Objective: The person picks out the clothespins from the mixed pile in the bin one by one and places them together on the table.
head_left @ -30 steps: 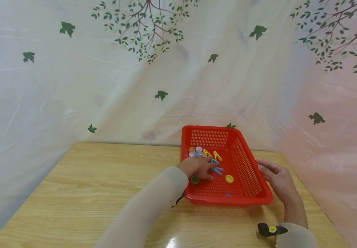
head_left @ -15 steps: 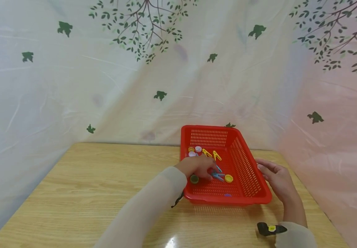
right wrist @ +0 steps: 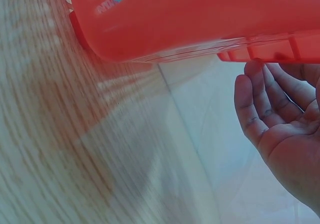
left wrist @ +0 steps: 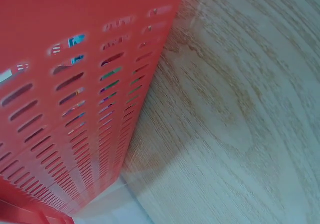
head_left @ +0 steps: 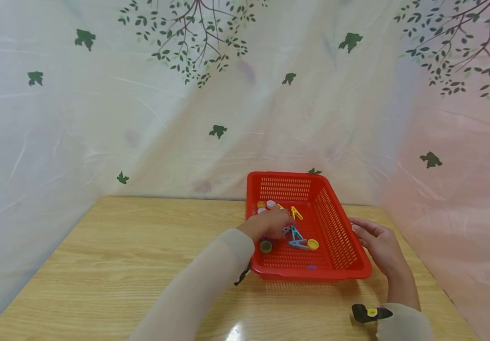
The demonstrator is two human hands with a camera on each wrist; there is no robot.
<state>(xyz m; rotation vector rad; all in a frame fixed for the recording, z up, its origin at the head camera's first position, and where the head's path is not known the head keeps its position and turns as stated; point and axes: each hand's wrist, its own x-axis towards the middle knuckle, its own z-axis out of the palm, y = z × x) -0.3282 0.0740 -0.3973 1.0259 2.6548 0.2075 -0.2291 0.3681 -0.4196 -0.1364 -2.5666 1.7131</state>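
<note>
Pale hangings (head_left: 164,142) printed with branches and green leaves rise behind a wood-grain surface (head_left: 142,265), where a person in light sleeves (head_left: 206,270) works at a red basket (head_left: 336,227) standing on its right half, far end close to the back edge. The plastic basket is slot-walled and flares to a broad, smooth rim; from the left wrist, coloured contents show through its side. The left hand (head_left: 270,222) reaches over the left rim among blue clips (head_left: 298,244), its fingertips hidden, so whether its grip is wide, narrow or holding something cannot be told. A yellow cap (head_left: 312,244) lies just beside the clips, a yellow clip (head_left: 297,213) farther back, pale caps (head_left: 271,204) toward the far left corner, a dark green cap (head_left: 265,246) near the left wrist and a purple piece (head_left: 311,267) by the near wall. At the right rim, the right hand (head_left: 378,241) has a loose grip, fingers nearly straight, tips against the rim. Red floor shows widest along the basket's right side; outside, wood stretches broadly to the left edge, narrowing to a strip on the right
</note>
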